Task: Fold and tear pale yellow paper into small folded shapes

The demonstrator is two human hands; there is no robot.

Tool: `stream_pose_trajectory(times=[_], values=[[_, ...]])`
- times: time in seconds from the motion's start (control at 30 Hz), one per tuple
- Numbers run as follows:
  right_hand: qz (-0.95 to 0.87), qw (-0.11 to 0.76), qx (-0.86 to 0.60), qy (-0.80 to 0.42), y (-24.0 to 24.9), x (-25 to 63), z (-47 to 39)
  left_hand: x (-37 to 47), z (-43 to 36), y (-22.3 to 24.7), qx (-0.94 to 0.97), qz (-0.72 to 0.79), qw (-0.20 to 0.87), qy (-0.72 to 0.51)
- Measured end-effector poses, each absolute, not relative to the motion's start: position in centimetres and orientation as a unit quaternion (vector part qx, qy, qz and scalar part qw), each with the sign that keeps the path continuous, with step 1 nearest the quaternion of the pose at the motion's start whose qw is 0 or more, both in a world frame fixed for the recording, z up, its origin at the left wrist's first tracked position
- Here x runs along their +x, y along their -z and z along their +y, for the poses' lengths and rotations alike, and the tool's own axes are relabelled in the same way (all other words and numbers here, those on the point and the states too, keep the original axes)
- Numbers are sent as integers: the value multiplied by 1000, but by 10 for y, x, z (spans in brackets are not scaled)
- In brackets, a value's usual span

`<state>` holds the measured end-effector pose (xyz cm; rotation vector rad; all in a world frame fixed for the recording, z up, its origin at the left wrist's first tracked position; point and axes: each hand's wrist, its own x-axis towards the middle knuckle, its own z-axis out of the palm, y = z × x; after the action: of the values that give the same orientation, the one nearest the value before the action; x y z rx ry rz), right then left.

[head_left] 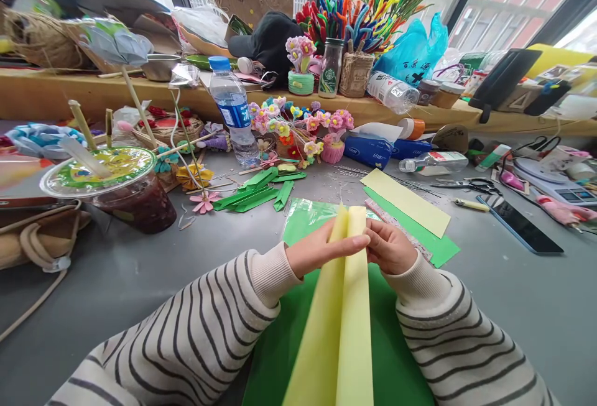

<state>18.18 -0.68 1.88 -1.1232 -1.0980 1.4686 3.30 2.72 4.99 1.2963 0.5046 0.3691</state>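
Both my hands grip the far end of a long sheet of yellow paper [357, 325], folded lengthwise so that it stands up in two panels. My left hand [321, 245] reaches across it, thumb lying along the near side and fingers partly hidden behind. On the right edge, my right hand [389, 245] pinches the paper between thumb and curled fingers. The near end of the sheet runs toward me and out of view. Beneath lies green paper [289, 331], partly in a clear sleeve. A cream paper strip [408, 201] rests on a green strip [445, 250] beyond my right hand.
Folded green paper pieces [254, 191] lie beyond my left hand. At left stands a drink cup [135, 201], with a water bottle [233, 110] farther back. To the right are a phone [520, 222], scissors [473, 185] and a scale [555, 179]. Crafts crowd the wooden shelf [186, 92].
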Motion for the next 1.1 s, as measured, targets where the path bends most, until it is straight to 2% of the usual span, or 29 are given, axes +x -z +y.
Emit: stream_pose_trajectory(times=[0.07, 0.3, 0.43, 0.67, 0.87, 1.1], values=[[-457, 470, -463, -596, -21, 183, -8, 33, 28, -48, 584, 239, 755, -179], [-431, 474, -515, -570, -32, 211, -9, -1, 53, -36, 468, 422, 753, -189], [-436, 421, -549, -576, -26, 230, -8, -31, 66, -26, 460, 488, 720, -178], [-462, 349, -588, -564, -16, 224, -10, -47, 67, -26, 496, 498, 695, -153], [-466, 349, -581, -569, -18, 222, -9, -46, 74, -32, 587, 504, 621, -126], [-432, 383, -603, -551, -16, 220, -7, -42, 71, -23, 618, 470, 592, -216]])
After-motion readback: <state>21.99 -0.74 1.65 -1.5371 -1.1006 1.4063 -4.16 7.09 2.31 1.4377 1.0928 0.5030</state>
